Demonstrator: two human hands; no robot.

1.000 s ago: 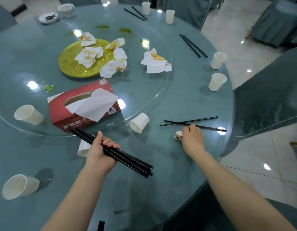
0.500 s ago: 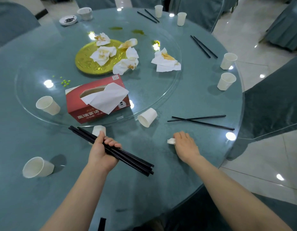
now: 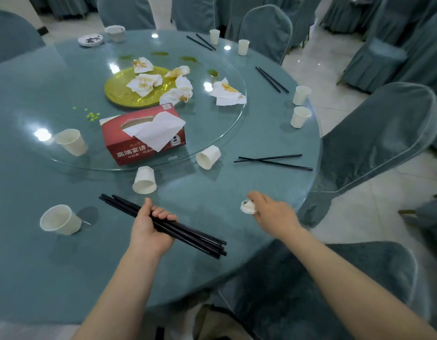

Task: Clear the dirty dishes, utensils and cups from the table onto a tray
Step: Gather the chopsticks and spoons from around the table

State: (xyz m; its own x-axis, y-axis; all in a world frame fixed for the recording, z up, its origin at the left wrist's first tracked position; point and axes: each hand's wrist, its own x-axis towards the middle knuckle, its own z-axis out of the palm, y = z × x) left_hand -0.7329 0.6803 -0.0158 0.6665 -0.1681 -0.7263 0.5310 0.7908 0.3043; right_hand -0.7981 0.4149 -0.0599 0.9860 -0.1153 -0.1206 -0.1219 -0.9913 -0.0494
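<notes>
My left hand (image 3: 148,229) grips a bundle of several black chopsticks (image 3: 188,235) above the near part of the round table (image 3: 237,217). My right hand (image 3: 273,214) holds a small white chopstick rest (image 3: 246,207) just above the table near its right edge. A crossed pair of black chopsticks (image 3: 273,161) lies beyond my right hand. White paper cups lie tipped at the turntable's front edge (image 3: 208,157) (image 3: 144,180), and another cup (image 3: 60,220) lies at the near left. A gold plate (image 3: 121,92) carries soiled napkins.
A red tissue box (image 3: 129,146) stands on the glass turntable (image 3: 224,128). More cups (image 3: 300,116) (image 3: 301,94) and chopstick pairs (image 3: 271,79) (image 3: 200,42) ring the far rim, with a small dish (image 3: 90,40) and bowl (image 3: 115,33) at the back. Covered chairs (image 3: 374,141) surround the table.
My right hand drew back from the crossed chopsticks toward me, lifting the small white rest off the table. The view pulled back from the table; my left hand keeps its chopstick bundle.
</notes>
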